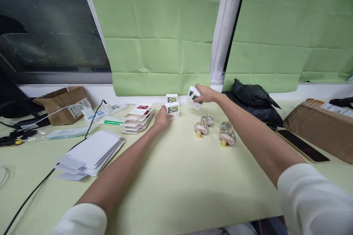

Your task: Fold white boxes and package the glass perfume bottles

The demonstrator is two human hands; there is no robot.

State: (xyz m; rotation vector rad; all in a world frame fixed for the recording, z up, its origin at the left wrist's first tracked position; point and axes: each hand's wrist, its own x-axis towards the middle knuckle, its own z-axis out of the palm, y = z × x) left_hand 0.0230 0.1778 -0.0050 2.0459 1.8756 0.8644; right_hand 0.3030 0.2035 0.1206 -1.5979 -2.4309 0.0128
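My left hand [161, 120] is closed on the left side of a small white box [174, 113] with a green flower picture, which stands on the table. Behind that box another white box [171, 97] of the same kind is partly hidden. My right hand [204, 93] grips a further white box [191, 100], tilted and raised near the wall; whether it is a single box I cannot tell. Nearer to me, below my right hand, several small round glass bottles [201, 128] with gold trim lie on the pale green table [193, 183].
Flat white cartons are stacked at left [95, 150], with a second carton stack [139, 117] beside my left hand. A brown box [66, 106], a power strip [117, 109] and a black cable [35, 189] are leftward. Right are black bags [249, 99], a phone [302, 145] and a brown parcel [321, 128].
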